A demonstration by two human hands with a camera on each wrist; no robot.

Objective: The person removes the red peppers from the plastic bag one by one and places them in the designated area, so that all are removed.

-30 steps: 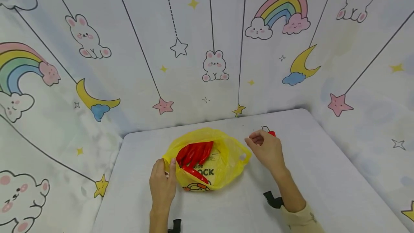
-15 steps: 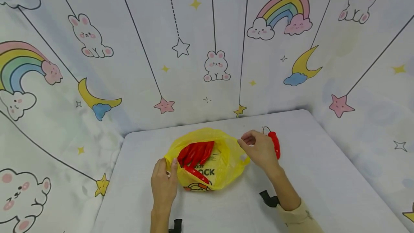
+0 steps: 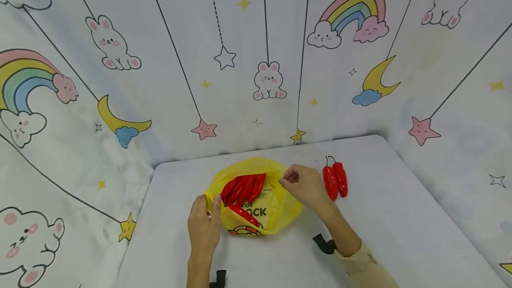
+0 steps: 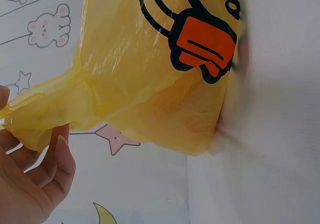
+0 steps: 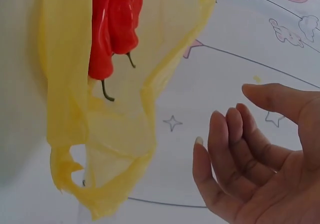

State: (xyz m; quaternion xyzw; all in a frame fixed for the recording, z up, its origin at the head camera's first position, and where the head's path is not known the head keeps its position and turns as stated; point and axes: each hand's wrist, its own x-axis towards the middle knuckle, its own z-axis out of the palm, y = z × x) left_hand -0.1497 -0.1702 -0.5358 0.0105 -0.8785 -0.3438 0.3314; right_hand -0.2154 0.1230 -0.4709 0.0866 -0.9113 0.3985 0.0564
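Observation:
A yellow plastic bag [image 3: 286, 217] lies mouth-up on the table, with several glossy red chili peppers [image 3: 244, 188] inside. My left hand [image 3: 204, 223] pinches the bag's left edge by its handle; in the left wrist view, the fingers of that hand [image 4: 37, 181] draw the yellow film [image 4: 150, 79] out taut. Over the bag's right rim hovers my right hand [image 3: 307, 186]. Its fingers curve loosely and hold nothing, and the right wrist view shows this hand [image 5: 250, 171] apart from the bag [image 5: 122, 136]. Pepper stems point toward the handle there.
Two red chili peppers, one on the left [image 3: 330, 183] and one on the right [image 3: 341, 179], lie side by side right of the bag. The white table [image 3: 392, 221] meets a cartoon-printed backdrop [image 3: 256, 114] at its far edge. Black wrist mounts [image 3: 325, 244] show under the arms.
My right hand has moved left, away from the two peppers on the table, to above the bag's right rim. Both those peppers are now uncovered. My left hand keeps its hold on the bag.

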